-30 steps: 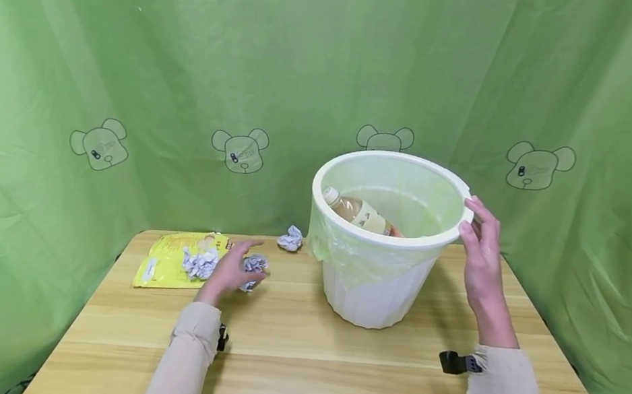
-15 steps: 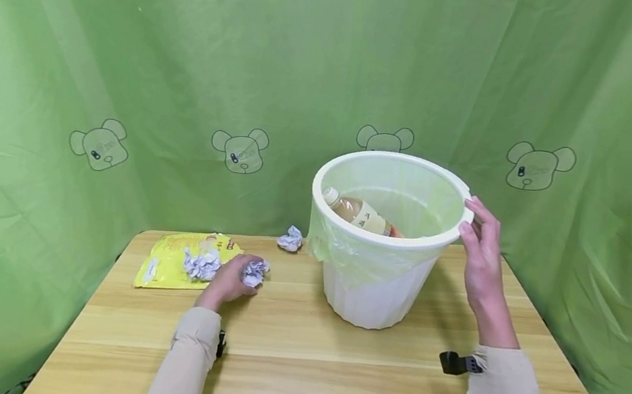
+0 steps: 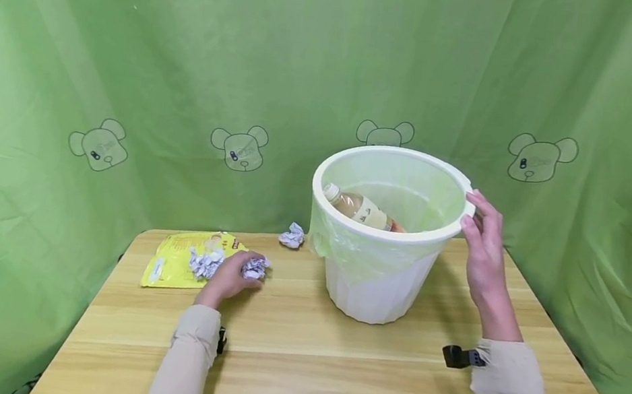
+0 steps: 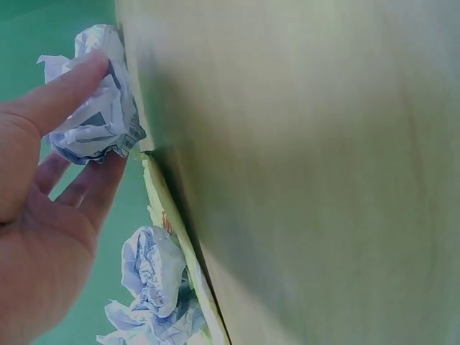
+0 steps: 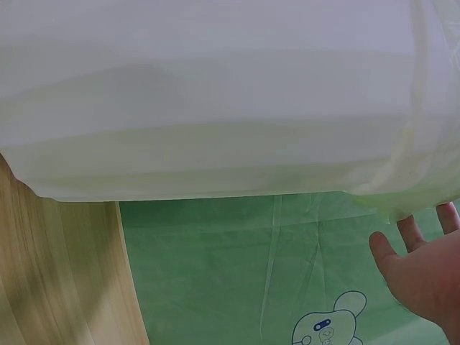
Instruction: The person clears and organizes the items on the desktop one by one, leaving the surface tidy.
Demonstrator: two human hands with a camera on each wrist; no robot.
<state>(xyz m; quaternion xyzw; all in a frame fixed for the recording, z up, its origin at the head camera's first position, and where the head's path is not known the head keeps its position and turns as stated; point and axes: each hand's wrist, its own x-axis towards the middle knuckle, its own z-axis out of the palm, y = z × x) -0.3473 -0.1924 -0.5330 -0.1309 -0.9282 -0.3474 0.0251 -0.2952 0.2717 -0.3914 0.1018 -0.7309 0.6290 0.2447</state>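
My left hand (image 3: 228,277) pinches a crumpled paper ball (image 4: 97,118) between thumb and fingertips, low over the table beside a yellow pouch (image 3: 175,275). A second paper ball (image 3: 204,263) lies on that pouch. Another paper ball (image 3: 292,236) is farther back, left of a white trash bin (image 3: 377,295). My right hand (image 3: 484,260) grips the right side of the bin's rim, thumb in front and fingers behind. In the right wrist view only some fingertips (image 5: 382,248) show at the bin. Inside, a bottle (image 3: 356,208) with a brown drink leans in the pale green liner bag (image 3: 358,258).
The wooden table (image 3: 325,382) reaches back to a green curtain (image 3: 313,53) printed with bear heads. A black device (image 3: 460,357) is strapped to the right wrist. The bin stands upright towards the table's back right.
My left hand has come down from above and its fingers have closed around the paper ball beside the pouch. The right hand keeps its grip on the bin's rim. The head view has shifted slightly.
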